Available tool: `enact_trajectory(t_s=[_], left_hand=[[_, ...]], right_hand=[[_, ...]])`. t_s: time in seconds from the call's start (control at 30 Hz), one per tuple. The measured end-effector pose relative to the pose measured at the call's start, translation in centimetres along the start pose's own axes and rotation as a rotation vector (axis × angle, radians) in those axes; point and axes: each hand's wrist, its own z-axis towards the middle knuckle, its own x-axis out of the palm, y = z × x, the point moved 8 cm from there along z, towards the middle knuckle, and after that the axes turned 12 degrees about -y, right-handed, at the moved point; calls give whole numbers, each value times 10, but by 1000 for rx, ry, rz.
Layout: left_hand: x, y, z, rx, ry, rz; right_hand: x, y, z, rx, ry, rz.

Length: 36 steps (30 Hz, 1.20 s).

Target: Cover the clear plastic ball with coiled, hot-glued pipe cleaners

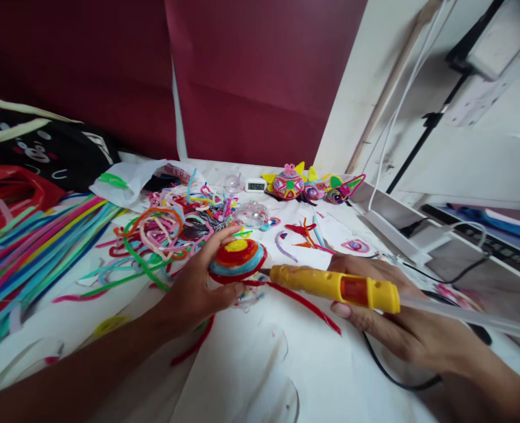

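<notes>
My left hand point(198, 285) grips a round dome wound with pipe cleaners point(238, 258), yellow at its centre, then red, blue and red rings. A loose red pipe cleaner point(304, 302) trails from the dome across the white table cover point(251, 364). My right hand point(383, 308) is closed around a yellow glue gun point(334, 286) with a clear glue stick point(462, 314) out of its back. The gun's tip touches the dome's right edge.
A tangle of cut pipe cleaners point(171, 226) lies behind the dome, with long straight ones point(30, 247) at the left. Finished coloured pieces point(288, 182), a small digital clock point(255, 185) and clear half-spheres point(253, 212) sit at the back. A black cable point(387, 376) runs under my right wrist.
</notes>
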Motion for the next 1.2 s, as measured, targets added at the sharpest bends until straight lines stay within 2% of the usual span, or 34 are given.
enact_trajectory(t_s=[0.4, 0.63, 0.97, 1.2], left_hand=[[-1, -1, 2, 47, -4, 38], [-5, -3, 4, 101, -25, 85], [-5, -2, 3, 87, -34, 61], [-4, -5, 3, 108, -12, 58]], right_hand=[[-3, -7, -1, 65, -2, -21], [-5, -10, -1, 34, -50, -26], [-2, -3, -1, -22, 8, -25], [-5, 3, 0, -61, -36, -73]])
